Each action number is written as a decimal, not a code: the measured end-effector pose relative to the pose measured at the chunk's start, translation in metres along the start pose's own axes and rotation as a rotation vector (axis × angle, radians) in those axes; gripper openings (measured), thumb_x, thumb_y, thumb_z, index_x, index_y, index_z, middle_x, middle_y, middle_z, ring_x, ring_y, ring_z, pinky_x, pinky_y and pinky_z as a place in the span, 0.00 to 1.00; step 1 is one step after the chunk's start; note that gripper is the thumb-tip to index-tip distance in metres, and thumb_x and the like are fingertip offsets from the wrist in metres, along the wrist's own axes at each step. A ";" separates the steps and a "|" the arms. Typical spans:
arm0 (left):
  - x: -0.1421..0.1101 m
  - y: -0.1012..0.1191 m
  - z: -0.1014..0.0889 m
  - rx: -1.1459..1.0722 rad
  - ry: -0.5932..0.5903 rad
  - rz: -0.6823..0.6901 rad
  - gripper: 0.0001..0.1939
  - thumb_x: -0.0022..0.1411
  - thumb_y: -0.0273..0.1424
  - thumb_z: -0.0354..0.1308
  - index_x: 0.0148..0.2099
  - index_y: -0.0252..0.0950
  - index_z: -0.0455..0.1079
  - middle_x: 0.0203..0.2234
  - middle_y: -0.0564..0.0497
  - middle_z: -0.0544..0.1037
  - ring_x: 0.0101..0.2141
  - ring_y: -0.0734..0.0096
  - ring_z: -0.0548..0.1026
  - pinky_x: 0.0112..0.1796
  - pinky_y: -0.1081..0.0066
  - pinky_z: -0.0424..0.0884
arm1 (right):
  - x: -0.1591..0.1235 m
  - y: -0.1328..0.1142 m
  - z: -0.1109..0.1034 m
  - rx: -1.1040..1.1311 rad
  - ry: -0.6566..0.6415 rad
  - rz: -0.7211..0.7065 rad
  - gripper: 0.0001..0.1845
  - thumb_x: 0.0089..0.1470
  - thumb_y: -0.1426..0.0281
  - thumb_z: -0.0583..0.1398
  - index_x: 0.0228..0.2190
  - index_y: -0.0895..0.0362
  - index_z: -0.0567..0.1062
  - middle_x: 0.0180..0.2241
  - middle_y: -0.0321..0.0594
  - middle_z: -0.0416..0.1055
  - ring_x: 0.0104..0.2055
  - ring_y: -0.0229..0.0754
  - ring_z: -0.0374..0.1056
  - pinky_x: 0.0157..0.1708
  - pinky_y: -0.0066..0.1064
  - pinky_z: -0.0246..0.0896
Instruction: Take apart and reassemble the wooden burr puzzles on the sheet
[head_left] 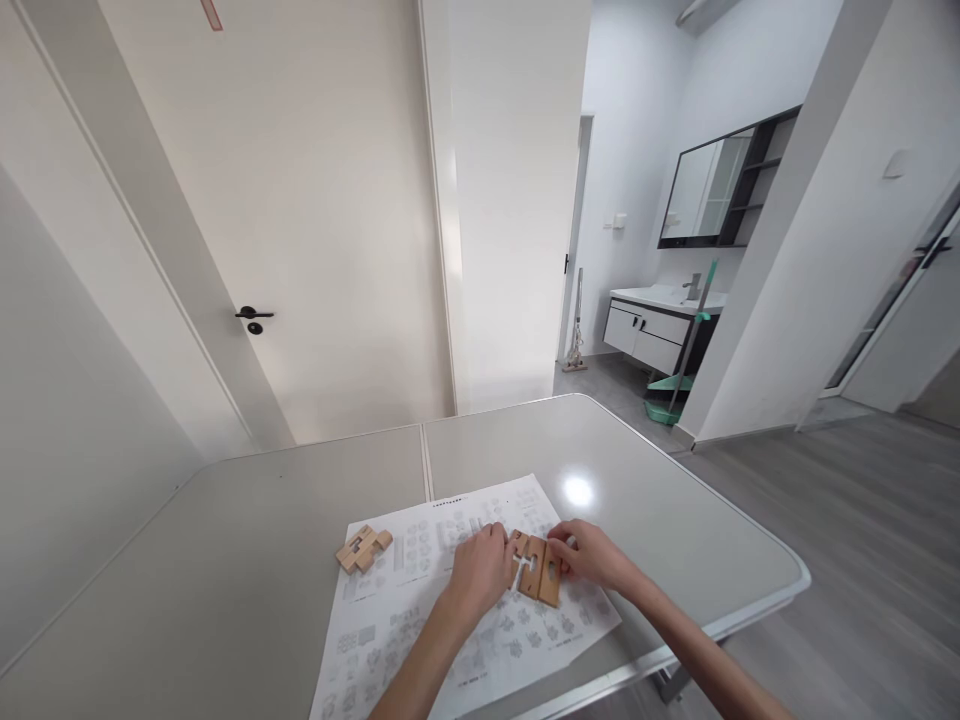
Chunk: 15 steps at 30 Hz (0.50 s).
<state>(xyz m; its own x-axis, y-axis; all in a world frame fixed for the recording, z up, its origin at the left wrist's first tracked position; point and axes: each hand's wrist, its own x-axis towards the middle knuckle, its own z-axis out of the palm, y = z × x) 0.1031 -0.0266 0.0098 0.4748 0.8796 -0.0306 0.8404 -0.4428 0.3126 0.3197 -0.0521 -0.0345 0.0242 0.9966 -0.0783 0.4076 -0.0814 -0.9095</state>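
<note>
Flat notched wooden puzzle pieces (531, 575) lie side by side on a printed instruction sheet (420, 630). My left hand (482, 568) is bent over the left piece, its fingertips gripping that edge and hiding much of it. At the other side, my right hand (589, 552) pinches the upper edge of the rightmost piece, which has an oval slot. Narrow gaps and cut-outs show between the pieces. A second cluster of wooden pieces (364, 548) rests at the sheet's upper left corner, apart from both hands.
The sheet lies on a grey folding table (247, 580) with a metal rim and a seam across it. Beyond stand a closed door (337, 250), a washbasin cabinet (649, 325), a green dustpan (664, 410) and a mop (577, 320).
</note>
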 end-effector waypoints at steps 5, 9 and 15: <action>-0.006 0.010 0.002 -0.038 0.052 0.029 0.27 0.53 0.48 0.66 0.49 0.38 0.68 0.49 0.41 0.74 0.50 0.47 0.72 0.47 0.59 0.68 | -0.003 -0.006 0.016 0.089 -0.032 -0.014 0.12 0.55 0.60 0.62 0.29 0.55 0.80 0.21 0.37 0.79 0.21 0.45 0.76 0.23 0.31 0.70; -0.011 0.006 0.002 -0.037 0.077 0.037 0.26 0.49 0.39 0.68 0.50 0.37 0.68 0.48 0.40 0.74 0.51 0.45 0.70 0.51 0.53 0.66 | -0.006 -0.006 0.030 0.191 -0.040 -0.017 0.16 0.58 0.56 0.61 0.34 0.55 0.79 0.28 0.40 0.81 0.29 0.46 0.79 0.30 0.35 0.76; -0.020 -0.022 -0.012 -0.056 0.066 0.078 0.31 0.47 0.38 0.68 0.54 0.39 0.67 0.48 0.42 0.76 0.50 0.46 0.71 0.49 0.56 0.68 | -0.013 0.003 0.035 0.296 0.005 -0.027 0.22 0.57 0.50 0.61 0.38 0.56 0.77 0.37 0.43 0.80 0.35 0.46 0.80 0.39 0.38 0.77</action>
<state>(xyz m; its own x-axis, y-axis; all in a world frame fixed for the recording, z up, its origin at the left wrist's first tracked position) 0.0720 -0.0325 0.0154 0.5187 0.8530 0.0582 0.7846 -0.5020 0.3639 0.2888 -0.0654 -0.0510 0.0213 0.9985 -0.0510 0.1245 -0.0533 -0.9908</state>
